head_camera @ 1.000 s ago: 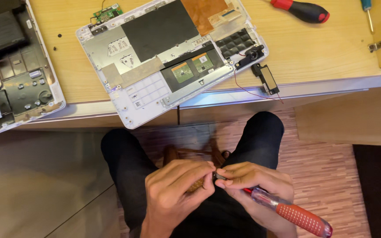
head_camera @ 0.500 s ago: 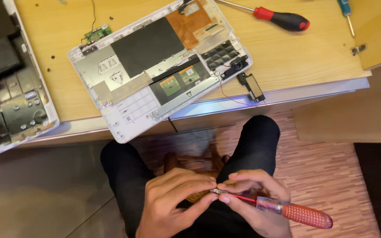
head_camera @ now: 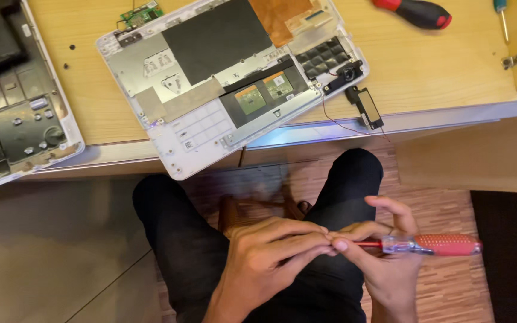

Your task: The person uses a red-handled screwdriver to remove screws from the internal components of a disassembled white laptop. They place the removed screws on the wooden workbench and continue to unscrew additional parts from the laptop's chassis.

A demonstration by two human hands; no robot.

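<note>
**Pinching at the screwdriver tip, over the lap**

Holding a red-handled screwdriver (head_camera: 432, 244) level above the knees, clear collar and red grip sticking out to the right. Right hand (head_camera: 384, 263) curled under the shaft near the collar, fingers closed around it, thumb side raised; grip looks light, more a steadying hold than a driving one. Left hand (head_camera: 270, 263) closed too, fingertips (head_camera: 324, 236) pressed together right at the tool's tip, touching the right hand's fingertips. Likely pinching something small there, but too small and too covered to tell what. Held low and close to the body, probably so anything dropped lands on the dark trousers (head_camera: 186, 239) and not the floor.

Up on the wooden desk (head_camera: 450, 66): opened white laptop shell (head_camera: 210, 78), inside facing up, hanging part over the near edge, angled toward the seat for reach. Black sheet and copper-coloured patch on its inner face. Small black speaker (head_camera: 367, 107) pulled out beside the shell at the desk edge, on thin wires. Green circuit board (head_camera: 142, 15) just off the top corner.

Second stripped shell (head_camera: 19, 113) far left, parked out of the way. Another screwdriver, black-and-red handle (head_camera: 414, 12), top right, well apart from both hands. Thin blue-handled driver (head_camera: 500, 15) and a small metal hinge piece (head_camera: 513, 60) further right.
</note>
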